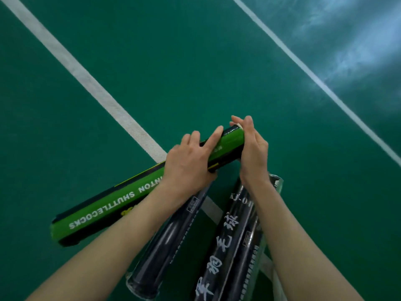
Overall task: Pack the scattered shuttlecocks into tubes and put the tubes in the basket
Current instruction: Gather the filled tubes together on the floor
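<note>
A green and black shuttlecock tube lies slanted across the green court floor, its far end raised to the upper right. My left hand grips it around the upper part. My right hand is cupped over that far end, where a bit of white shows under the fingers. Two black tubes lie beneath my forearms: one under the left arm, one with white characters under the right arm. No loose shuttlecock or basket is in view.
The floor is a green badminton court with a broad white line running from the upper left toward my hands and a thinner white line crossing the upper right. Glare marks the floor at the top right.
</note>
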The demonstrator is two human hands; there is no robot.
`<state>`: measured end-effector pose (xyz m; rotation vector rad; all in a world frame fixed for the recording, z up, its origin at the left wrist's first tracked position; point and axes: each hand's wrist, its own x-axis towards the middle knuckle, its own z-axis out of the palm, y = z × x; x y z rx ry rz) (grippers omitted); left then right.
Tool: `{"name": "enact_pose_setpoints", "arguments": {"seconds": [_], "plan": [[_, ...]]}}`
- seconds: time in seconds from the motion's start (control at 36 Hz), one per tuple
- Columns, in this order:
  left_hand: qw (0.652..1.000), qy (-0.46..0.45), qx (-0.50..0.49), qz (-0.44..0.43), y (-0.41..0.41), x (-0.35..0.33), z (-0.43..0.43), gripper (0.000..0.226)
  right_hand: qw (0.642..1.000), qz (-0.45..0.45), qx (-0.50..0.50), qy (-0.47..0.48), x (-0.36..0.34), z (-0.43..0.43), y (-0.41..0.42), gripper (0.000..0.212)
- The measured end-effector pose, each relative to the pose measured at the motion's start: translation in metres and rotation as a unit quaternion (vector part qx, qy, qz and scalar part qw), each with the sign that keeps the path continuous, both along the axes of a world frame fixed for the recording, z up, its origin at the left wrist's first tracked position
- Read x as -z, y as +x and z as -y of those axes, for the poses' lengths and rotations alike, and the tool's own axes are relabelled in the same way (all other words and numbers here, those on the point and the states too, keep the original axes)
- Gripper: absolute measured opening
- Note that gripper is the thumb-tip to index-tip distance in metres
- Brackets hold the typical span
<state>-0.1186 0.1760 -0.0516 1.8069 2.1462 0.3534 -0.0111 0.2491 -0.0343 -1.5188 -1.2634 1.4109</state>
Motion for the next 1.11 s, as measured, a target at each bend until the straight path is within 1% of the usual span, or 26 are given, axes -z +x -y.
{"name": "enact_pose_setpoints", "arguments": {"seconds": [0.06, 0.11, 0.17, 0.22, 0.25, 0.33, 0.42, 0.47, 0.53, 0.56, 0.58, 0.67, 0.69, 0.75, 0.81, 0.89, 0.97, 1.11], "plan": [[0.999, -0.007, 0.01, 0.032, 0.014, -0.002, -0.002, 0.094, 0.999, 0.03, -0.011, 0.014, -0.004, 0.0, 0.019, 0.029], [0.999, -0.01, 0.023, 0.048, 0.025, -0.003, -0.003, 0.094, 0.998, 0.039, -0.037, 0.027, -0.008, 0.001, 0.033, 0.022], [0.998, -0.012, 0.043, 0.036, 0.031, -0.005, -0.002, 0.096, 0.999, 0.023, -0.033, 0.028, -0.006, 0.003, 0.041, 0.019], [0.998, -0.008, 0.062, 0.006, 0.034, -0.007, -0.002, 0.098, 1.0, -0.012, 0.0, 0.029, -0.002, 0.006, 0.046, 0.019], [0.998, -0.008, 0.063, 0.006, 0.035, -0.008, -0.003, 0.099, 0.999, -0.029, 0.018, 0.031, 0.0, 0.005, 0.049, 0.02], [0.994, -0.054, 0.032, 0.085, 0.033, -0.011, -0.002, 0.104, 0.996, -0.07, 0.041, 0.027, 0.004, -0.002, 0.062, 0.02], [0.982, -0.138, 0.032, 0.121, 0.029, -0.009, 0.009, 0.105, 0.994, -0.094, 0.029, 0.046, 0.002, -0.01, 0.089, 0.026], [0.972, -0.164, 0.029, 0.168, 0.032, -0.011, 0.019, 0.1, 0.992, -0.106, 0.008, 0.062, -0.001, -0.012, 0.111, 0.029], [0.963, -0.177, 0.034, 0.199, 0.045, -0.015, 0.027, 0.091, 0.993, -0.1, -0.028, 0.06, -0.005, -0.01, 0.13, 0.031], [0.965, -0.173, 0.028, 0.197, 0.053, -0.017, 0.031, 0.088, 0.993, -0.092, -0.044, 0.057, -0.007, -0.009, 0.138, 0.031], [0.972, -0.158, 0.02, 0.173, 0.061, -0.019, 0.035, 0.086, 0.993, -0.081, -0.057, 0.057, -0.009, -0.008, 0.145, 0.032], [0.997, -0.081, 0.006, 0.013, 0.082, -0.024, 0.044, 0.086, 0.995, -0.034, -0.084, 0.041, -0.018, -0.006, 0.165, 0.037], [0.998, -0.051, 0.007, -0.021, 0.087, -0.025, 0.046, 0.084, 0.995, -0.023, -0.089, 0.032, -0.019, -0.005, 0.17, 0.038], [0.999, -0.005, 0.019, -0.051, 0.093, -0.024, 0.046, 0.081, 0.995, -0.024, -0.09, 0.031, -0.02, -0.003, 0.18, 0.037], [0.999, 0.013, 0.02, -0.047, 0.097, -0.02, 0.047, 0.08, 0.995, -0.036, -0.079, 0.05, -0.018, 0.001, 0.186, 0.037], [0.999, 0.022, 0.024, -0.016, 0.104, -0.012, 0.046, 0.082, 0.993, -0.033, -0.066, 0.089, -0.016, 0.008, 0.192, 0.036], [0.999, -0.015, 0.032, 0.013, 0.1, -0.009, 0.055, 0.085, 0.994, -0.047, -0.073, 0.073, -0.01, 0.017, 0.192, 0.029], [0.996, -0.061, 0.011, 0.059, 0.087, -0.015, 0.073, 0.082, 0.99, -0.06, -0.109, 0.069, -0.008, 0.042, 0.187, 0.034]]}}
